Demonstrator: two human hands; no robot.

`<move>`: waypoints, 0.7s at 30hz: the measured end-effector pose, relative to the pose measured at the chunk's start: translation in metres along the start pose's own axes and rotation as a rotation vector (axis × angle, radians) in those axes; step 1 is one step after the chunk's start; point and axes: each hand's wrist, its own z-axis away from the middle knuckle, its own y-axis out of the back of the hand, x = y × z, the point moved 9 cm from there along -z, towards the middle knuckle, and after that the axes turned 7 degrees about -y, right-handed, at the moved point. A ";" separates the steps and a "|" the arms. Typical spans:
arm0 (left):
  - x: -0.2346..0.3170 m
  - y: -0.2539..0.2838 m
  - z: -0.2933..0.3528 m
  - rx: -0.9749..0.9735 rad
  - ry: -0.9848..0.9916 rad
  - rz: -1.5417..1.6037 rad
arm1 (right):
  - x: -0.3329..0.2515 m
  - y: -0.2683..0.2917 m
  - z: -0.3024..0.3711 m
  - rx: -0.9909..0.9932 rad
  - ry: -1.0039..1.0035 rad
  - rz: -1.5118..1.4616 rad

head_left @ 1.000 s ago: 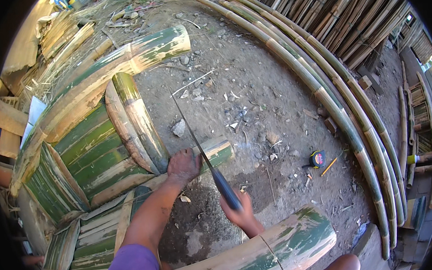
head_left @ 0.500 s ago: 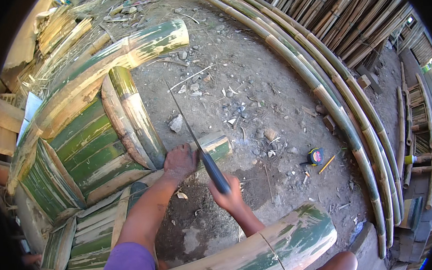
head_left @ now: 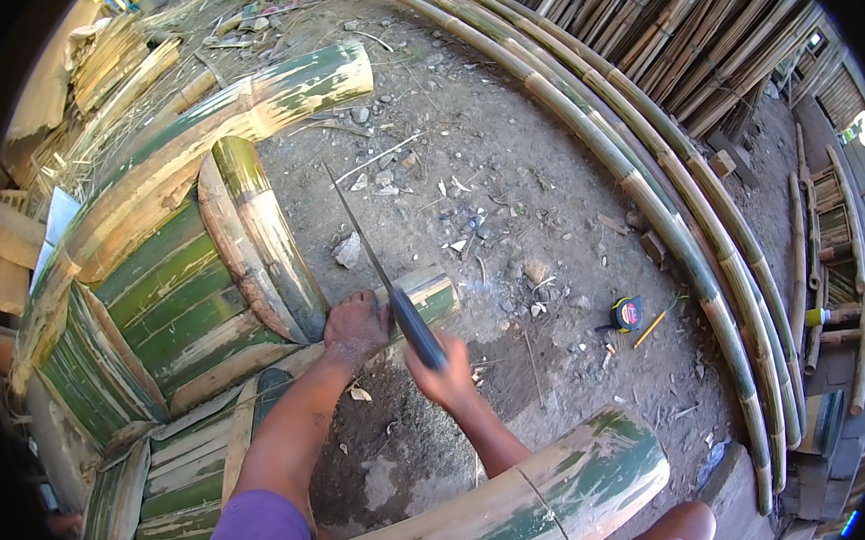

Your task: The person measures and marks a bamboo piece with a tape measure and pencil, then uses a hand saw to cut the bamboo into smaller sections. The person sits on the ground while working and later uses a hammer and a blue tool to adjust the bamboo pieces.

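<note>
Stony ground, littered with chips, spreads beneath everything, with long bamboo poles curving along the right and a stack of split bamboo behind them. On the left stands a bamboo chair with green slats. The left hand lies on a bamboo piece that juts out beside the chair, its fingers bent over it; whether it grips or only presses, I cannot tell. The right hand is closed around the dark handle of a saw, whose thin blade points away from the person, just right of the left hand. A tape measure and a yellow pencil lie near each other farther right. Thick bamboo crosses the foreground.
</note>
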 end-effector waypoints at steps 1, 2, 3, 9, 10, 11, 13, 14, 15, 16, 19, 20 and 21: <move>-0.001 0.003 0.001 0.029 0.003 -0.013 | -0.002 -0.002 -0.008 -0.005 -0.036 0.010; -0.001 0.001 0.002 -0.003 -0.005 -0.011 | -0.006 -0.004 -0.007 -0.014 -0.058 0.012; 0.000 0.003 0.002 0.006 -0.004 -0.017 | -0.010 0.000 0.002 -0.028 -0.045 -0.006; -0.001 0.002 -0.001 -0.041 0.035 0.005 | 0.052 0.063 0.180 -0.209 -0.397 -0.056; -0.002 0.003 -0.001 -0.017 0.042 -0.010 | 0.056 0.063 0.174 -0.194 -0.368 -0.029; -0.002 0.001 -0.001 -0.034 0.039 -0.010 | 0.053 0.056 0.154 -0.170 -0.311 0.014; -0.003 0.002 -0.001 0.007 0.038 -0.002 | 0.042 0.032 0.082 -0.100 -0.220 0.132; -0.001 -0.002 -0.001 -0.035 0.020 -0.010 | 0.029 0.018 0.047 -0.078 -0.124 0.103; 0.000 -0.001 -0.001 -0.025 -0.003 -0.016 | 0.016 0.001 0.010 -0.061 -0.039 -0.059; 0.000 0.004 0.000 0.029 -0.001 -0.027 | 0.013 -0.002 -0.001 -0.047 -0.083 -0.010; -0.001 0.006 0.000 0.017 0.003 -0.025 | 0.002 0.014 0.039 -0.039 -0.082 -0.008; -0.002 0.005 -0.001 0.000 0.015 -0.012 | 0.001 0.030 0.078 -0.083 -0.073 0.007; -0.003 0.001 -0.001 -0.031 0.032 0.010 | 0.016 0.041 0.116 -0.148 -0.195 0.003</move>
